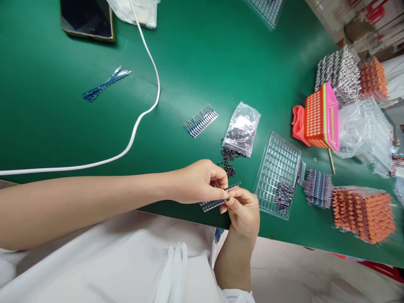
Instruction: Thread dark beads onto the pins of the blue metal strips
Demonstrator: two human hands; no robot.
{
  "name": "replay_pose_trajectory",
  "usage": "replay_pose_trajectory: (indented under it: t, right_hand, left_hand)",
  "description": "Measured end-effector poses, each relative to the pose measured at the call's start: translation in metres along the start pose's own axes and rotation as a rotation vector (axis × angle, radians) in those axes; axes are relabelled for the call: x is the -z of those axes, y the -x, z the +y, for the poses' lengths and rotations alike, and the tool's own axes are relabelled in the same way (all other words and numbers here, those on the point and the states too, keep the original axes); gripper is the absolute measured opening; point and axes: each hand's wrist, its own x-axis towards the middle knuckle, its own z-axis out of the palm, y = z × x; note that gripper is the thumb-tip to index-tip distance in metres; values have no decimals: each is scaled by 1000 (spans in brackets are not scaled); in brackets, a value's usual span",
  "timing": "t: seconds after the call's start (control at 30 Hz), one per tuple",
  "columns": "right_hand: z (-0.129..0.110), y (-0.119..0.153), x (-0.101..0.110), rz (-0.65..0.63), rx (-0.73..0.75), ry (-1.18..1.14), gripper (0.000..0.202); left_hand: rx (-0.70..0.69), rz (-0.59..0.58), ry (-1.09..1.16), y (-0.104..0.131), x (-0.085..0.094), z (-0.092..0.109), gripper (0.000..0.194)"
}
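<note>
My left hand [202, 181] and my right hand [244, 210] meet at the table's front edge, fingertips almost touching. My right hand is closed in a pinch on a dark blue strip of small circuit boards [235, 184], whose end sticks out above the fingers. The thumb and forefinger of my left hand are closed at the same strip; what lies between them is hidden. Beneath my left hand shows another row of small boards [211, 205]. Just beyond the fingers lies a loose pile of small black beadlike parts [229, 162], beside a clear plastic bag [242, 130] holding more.
A strip with wires [202, 121] and crossed blue strips [106, 84] lie on the green table [189, 54]. A white cable [135, 130] crosses it. Rightward stand a clear tray [274, 168], stacked wired parts [318, 188], orange stacks [362, 214] and baskets [315, 118].
</note>
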Motion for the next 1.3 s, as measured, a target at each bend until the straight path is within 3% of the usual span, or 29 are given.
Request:
replay_pose_trajectory:
  t: [0.23, 0.4, 0.53, 0.67, 0.8, 1.0, 1.17, 1.3]
  right_hand:
    - [3, -1, -2, 96, 32, 35, 22]
    - [8, -1, -5, 197, 177, 123, 15]
    - [8, 0, -6, 251, 254, 172, 14]
    - [9, 0, -6, 249, 274, 159, 12]
    - [9, 3, -8, 236, 276, 167, 10]
    - [-3, 12, -7, 165, 237, 209, 16]
    - [-9, 21, -2, 44, 198, 162, 15]
    - [-10, 29, 0, 58, 182, 175, 15]
  left_hand:
    - [-11, 96, -41, -1, 0, 4, 15]
    - [-61, 164, -71, 1, 1, 4, 17]
    - [-58, 184, 47, 1, 1, 1, 33]
    - [-65, 185, -66, 0, 1, 2, 14]
    - [-92, 187, -151, 1, 1, 5, 16]
    - [-168, 120, -215, 6, 1, 9, 20]
    - [-199, -52, -166, 8, 3, 9, 17]
    - [-196, -101, -182, 7, 3, 6, 17]
